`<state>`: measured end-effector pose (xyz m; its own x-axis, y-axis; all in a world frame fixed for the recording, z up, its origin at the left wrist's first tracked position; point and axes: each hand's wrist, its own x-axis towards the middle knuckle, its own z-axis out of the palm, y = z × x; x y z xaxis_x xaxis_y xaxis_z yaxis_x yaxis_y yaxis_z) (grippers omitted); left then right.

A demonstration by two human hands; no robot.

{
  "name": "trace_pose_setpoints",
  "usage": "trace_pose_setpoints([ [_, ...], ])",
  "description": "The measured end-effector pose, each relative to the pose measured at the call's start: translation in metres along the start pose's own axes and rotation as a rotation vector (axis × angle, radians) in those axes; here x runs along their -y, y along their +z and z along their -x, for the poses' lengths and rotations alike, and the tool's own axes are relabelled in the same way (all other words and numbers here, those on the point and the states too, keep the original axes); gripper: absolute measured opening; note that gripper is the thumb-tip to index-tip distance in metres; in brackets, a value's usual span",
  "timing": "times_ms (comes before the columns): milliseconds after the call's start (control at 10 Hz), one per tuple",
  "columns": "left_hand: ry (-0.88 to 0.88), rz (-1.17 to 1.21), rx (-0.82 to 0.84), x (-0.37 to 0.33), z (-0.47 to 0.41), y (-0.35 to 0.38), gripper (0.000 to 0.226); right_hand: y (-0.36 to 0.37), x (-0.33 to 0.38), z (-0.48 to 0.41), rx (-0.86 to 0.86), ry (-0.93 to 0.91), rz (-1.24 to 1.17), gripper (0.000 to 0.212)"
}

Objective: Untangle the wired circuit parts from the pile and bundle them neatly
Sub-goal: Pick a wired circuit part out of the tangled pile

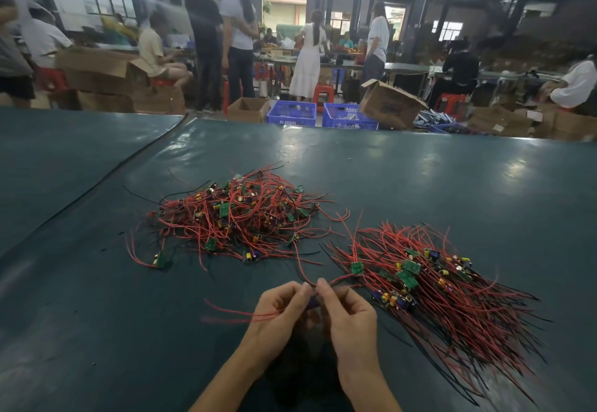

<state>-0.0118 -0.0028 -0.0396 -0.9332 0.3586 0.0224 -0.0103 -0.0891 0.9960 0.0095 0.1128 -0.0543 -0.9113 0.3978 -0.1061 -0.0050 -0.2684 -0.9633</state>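
A tangled pile of small green circuit boards with red and black wires lies on the dark green table, ahead and to the left. To the right lies a combed-out bundle of the same parts, wires fanned toward the near right. My left hand and my right hand meet near the table's front, both pinching one wired circuit part between them. Its red wires trail left past my left hand and arc up toward the bundle. The part itself is mostly hidden by my fingers.
The green table stretches far ahead; a seam runs diagonally on the left. Beyond its far edge stand blue crates, cardboard boxes and several people working at other tables.
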Motion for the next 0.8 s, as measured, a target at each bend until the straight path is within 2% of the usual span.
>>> trace_pose_setpoints([
  [100,0.019,-0.048,-0.068,-0.004,0.003,0.003,0.031,0.003,-0.003,0.002,0.003,-0.037,0.066,0.022],
  [200,0.049,-0.070,-0.105,0.000,0.002,0.001,0.053,0.004,-0.001,-0.001,-0.061,-0.001,0.035,0.027],
  [300,0.053,-0.008,-0.090,0.005,-0.003,-0.004,0.052,-0.001,0.007,-0.009,-0.173,0.036,-0.065,0.033],
  [400,0.015,0.043,-0.067,0.011,-0.009,-0.012,0.031,-0.018,0.017,-0.020,-0.282,0.033,-0.215,0.025],
  [500,0.004,0.115,-0.103,0.014,-0.011,-0.019,0.031,-0.040,0.026,-0.028,-0.370,0.021,-0.392,0.016],
  [600,-0.029,0.302,-0.228,0.013,-0.014,-0.031,0.028,-0.050,0.028,-0.032,-0.424,-0.029,-0.398,0.017],
  [700,-0.045,0.366,-0.256,0.015,-0.017,-0.036,0.029,-0.034,0.019,-0.024,-0.261,-0.034,-0.303,0.033],
  [800,-0.050,0.323,-0.193,0.018,-0.016,-0.031,0.033,-0.008,0.004,-0.010,-0.018,0.039,-0.083,0.044],
])
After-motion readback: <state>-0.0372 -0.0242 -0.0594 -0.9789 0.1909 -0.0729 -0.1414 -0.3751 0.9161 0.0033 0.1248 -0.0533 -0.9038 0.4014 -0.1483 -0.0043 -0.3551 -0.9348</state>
